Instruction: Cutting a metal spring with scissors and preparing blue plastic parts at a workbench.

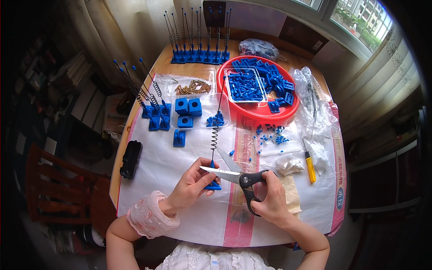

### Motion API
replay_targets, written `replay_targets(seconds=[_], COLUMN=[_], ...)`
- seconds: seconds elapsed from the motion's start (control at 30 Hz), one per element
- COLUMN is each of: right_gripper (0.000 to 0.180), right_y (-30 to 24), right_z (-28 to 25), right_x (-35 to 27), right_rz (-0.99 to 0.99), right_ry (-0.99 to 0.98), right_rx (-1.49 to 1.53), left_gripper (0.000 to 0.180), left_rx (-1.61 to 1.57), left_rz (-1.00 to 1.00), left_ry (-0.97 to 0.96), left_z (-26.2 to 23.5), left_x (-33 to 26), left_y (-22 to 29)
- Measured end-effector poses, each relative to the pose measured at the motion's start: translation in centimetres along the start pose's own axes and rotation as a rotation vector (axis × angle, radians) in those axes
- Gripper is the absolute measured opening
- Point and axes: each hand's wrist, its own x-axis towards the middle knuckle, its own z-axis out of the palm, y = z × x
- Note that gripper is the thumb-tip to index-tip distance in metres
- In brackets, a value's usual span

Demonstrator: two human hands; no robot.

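My left hand (191,183) pinches the lower end of a black coil-spring antenna (214,137), whose blue base (215,186) shows beneath my fingers. The antenna stands upright, its thin rod rising above the coil. My right hand (273,201) grips black-handled scissors (245,180) through the handle loops. Their blades are spread apart, one lying across the front of my left fingers near the antenna's blue socket, the other angled up to the right of the spring. Whether a blade touches the antenna I cannot tell.
Finished-looking spring antennas on blue bases stand at left (155,110) and in a back row (200,56). A red basin (294,105) holds blue parts. Nearby are a tray of brass screws (193,87), blue blocks (185,122), a yellow-handled screwdriver (310,167) and a black case (131,159).
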Motion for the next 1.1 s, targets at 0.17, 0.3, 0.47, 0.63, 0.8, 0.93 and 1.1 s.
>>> replay_targets(seconds=[0.17, 0.3, 0.47, 0.63, 0.8, 0.93, 1.1], right_gripper=[0.050, 0.050, 0.050, 0.051, 0.051, 0.051, 0.051], right_y=[0.03, 0.04, 0.11, 0.15, 0.15, 0.05, 0.03], right_z=[0.06, 0.05, 0.06, 0.13, 0.19, 0.19, 0.27], right_x=[-0.03, -0.03, -0.09, -0.12, -0.11, -0.10, -0.14], right_rz=[0.004, 0.008, 0.009, 0.009, 0.014, 0.021, 0.017], right_ry=[0.002, 0.000, -0.003, -0.002, -0.003, -0.002, -0.003], right_rx=[0.007, 0.005, -0.004, -0.003, 0.003, 0.013, 0.021], left_gripper=[0.023, 0.023, 0.022, 0.022, 0.021, 0.021, 0.021], left_rx=[-0.037, -0.061, -0.099, -0.115, -0.117, -0.129, -0.143], left_rz=[-0.033, -0.051, -0.056, -0.053, -0.044, -0.055, -0.025], left_ry=[-0.007, -0.012, -0.023, -0.015, 0.007, 0.011, 0.015], left_z=[0.12, 0.14, 0.05, 0.23, 0.43, 0.44, 0.29], left_x=[-0.07, -0.12, -0.06, -0.03, -0.06, -0.06, -0.11], left_y=[0.26, 0.48, 0.37, 0.41, 0.40, 0.46, 0.12])
